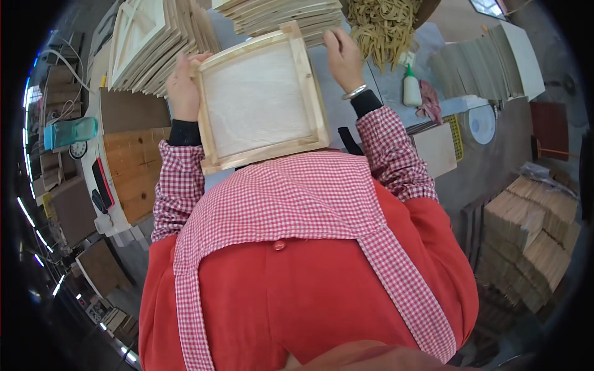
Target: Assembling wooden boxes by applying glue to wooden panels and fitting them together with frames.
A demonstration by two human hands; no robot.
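In front of my apron, a square wooden frame (pixel 317 102) with a pale thin wood panel (pixel 257 102) set in it stands tilted, its lower edge against me. Along its left bar my left hand (pixel 184 88) is closed, the fingertips curling over the upper left corner. My right hand (pixel 344 60), with a bracelet at the wrist, is just off the frame's upper right side. Its fingers are pressed together in a pinch, and whatever they may hold is hidden.
Stacks of wooden frames (pixel 143 52) and thin wood pieces (pixel 281 13) line the table's far side. Beyond my right hand lie a heap of tan bands (pixel 382 28), a white glue bottle (pixel 411 89), a pink cloth (pixel 429 102) and stacked grey sheets (pixel 479 65).
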